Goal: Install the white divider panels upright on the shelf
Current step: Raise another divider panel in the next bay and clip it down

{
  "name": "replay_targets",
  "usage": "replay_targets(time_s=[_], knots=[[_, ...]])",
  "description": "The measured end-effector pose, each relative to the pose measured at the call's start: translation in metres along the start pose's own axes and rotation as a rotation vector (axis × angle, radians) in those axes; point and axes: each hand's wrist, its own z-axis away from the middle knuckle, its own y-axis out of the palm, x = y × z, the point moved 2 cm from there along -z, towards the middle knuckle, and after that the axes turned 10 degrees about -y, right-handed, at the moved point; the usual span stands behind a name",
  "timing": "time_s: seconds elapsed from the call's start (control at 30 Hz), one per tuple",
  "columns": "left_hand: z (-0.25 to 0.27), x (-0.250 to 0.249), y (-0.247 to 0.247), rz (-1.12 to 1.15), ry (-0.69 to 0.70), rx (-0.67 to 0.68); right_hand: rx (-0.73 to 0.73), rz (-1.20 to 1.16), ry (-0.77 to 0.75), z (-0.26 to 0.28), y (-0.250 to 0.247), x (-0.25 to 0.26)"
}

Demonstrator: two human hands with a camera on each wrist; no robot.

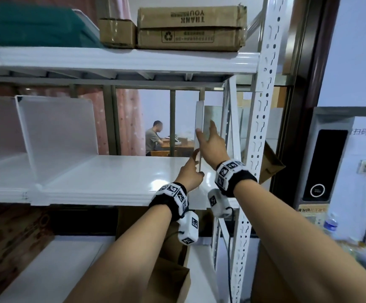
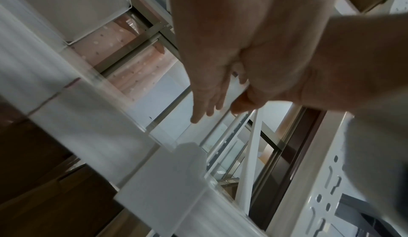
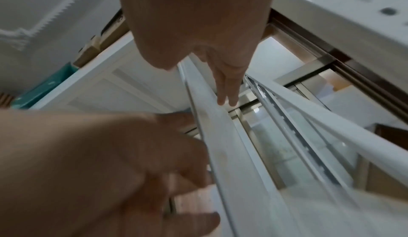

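Observation:
A white divider panel [image 1: 199, 114] stands upright and edge-on near the right end of the white shelf [image 1: 112, 178]. Its front lip [image 1: 197, 200] hangs over the shelf's front edge. My left hand [image 1: 196, 165] holds the panel low down, fingers on its left face and thumb on the other side [image 2: 240, 102]. My right hand [image 1: 206, 132] grips it higher up, thumb at the front edge, straight fingers [image 3: 227, 99] along the right face. In the right wrist view the panel [image 3: 220, 144] runs between both hands. Another divider [image 1: 57, 132] stands upright further left.
The rack's perforated upright [image 1: 263, 106] and diagonal brace stand close to the right of the panel. Cardboard boxes [image 1: 190, 27] and a teal item [image 1: 31, 25] sit on the shelf above. A brown paper bag [image 1: 169, 276] is below. A person [image 1: 154, 136] sits at a desk behind the rack.

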Motion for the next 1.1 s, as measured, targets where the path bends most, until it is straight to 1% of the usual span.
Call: replay_targets(time_s=[0.07, 0.1, 0.13, 0.17, 0.2, 0.23, 0.3, 0.37, 0.43, 0.5, 0.57, 0.6, 0.63, 0.7, 0.77, 0.8, 0.9, 1.0, 1.1], knots=[[0.007, 0.007, -0.008, 0.11, -0.086, -0.093, -0.033, -0.071, 0.186, 0.018, -0.001, -0.013], [0.01, 0.011, -0.011, 0.146, -0.15, -0.15, -0.069, -0.058, 0.262, 0.025, -0.001, -0.022], [0.013, 0.016, -0.014, 0.177, -0.242, -0.184, -0.113, -0.053, 0.336, 0.03, -0.001, -0.031], [0.017, 0.023, -0.015, 0.205, -0.347, -0.174, -0.125, -0.059, 0.43, 0.034, 0.001, -0.04], [0.023, 0.029, -0.014, 0.25, -0.463, -0.107, -0.106, -0.098, 0.518, 0.039, 0.001, -0.047], [0.027, 0.037, -0.012, 0.312, -0.564, -0.008, -0.063, -0.176, 0.608, 0.044, 0.002, -0.051], [0.036, 0.051, -0.006, 0.416, -0.709, 0.145, 0.097, -0.356, 0.792, 0.058, 0.006, -0.057], [0.037, 0.064, 0.0, 0.502, -0.791, 0.224, 0.253, -0.448, 0.94, 0.076, 0.009, -0.06], [0.037, 0.074, 0.005, 0.571, -0.856, 0.297, 0.347, -0.46, 1.019, 0.092, 0.014, -0.07], [0.036, 0.08, 0.01, 0.671, -0.894, 0.347, 0.399, -0.489, 1.053, 0.104, 0.018, -0.078], [0.039, 0.083, 0.013, 0.831, -0.914, 0.329, 0.428, -0.579, 1.09, 0.111, 0.022, -0.086], [0.041, 0.083, 0.014, 0.9, -0.914, 0.301, 0.421, -0.653, 1.09, 0.111, 0.026, -0.091], [0.039, 0.084, 0.015, 0.969, -0.911, 0.277, 0.402, -0.679, 1.088, 0.11, 0.027, -0.093], [0.038, 0.083, 0.017, 1.024, -0.886, 0.23, 0.338, -0.699, 1.077, 0.108, 0.032, -0.099], [0.037, 0.081, 0.018, 1.059, -0.867, 0.191, 0.258, -0.757, 1.073, 0.112, 0.03, -0.088], [0.035, 0.081, 0.02, 1.057, -0.862, 0.182, 0.247, -0.77, 1.061, 0.115, 0.029, -0.083], [0.033, 0.079, 0.025, 1.089, -0.85, 0.199, 0.274, -0.868, 1.065, 0.122, 0.033, -0.078], [0.032, 0.08, 0.029, 1.087, -0.831, 0.185, 0.241, -0.916, 1.057, 0.124, 0.038, -0.08], [0.032, 0.082, 0.032, 1.134, -0.816, 0.193, 0.197, -0.954, 1.063, 0.126, 0.039, -0.083]])
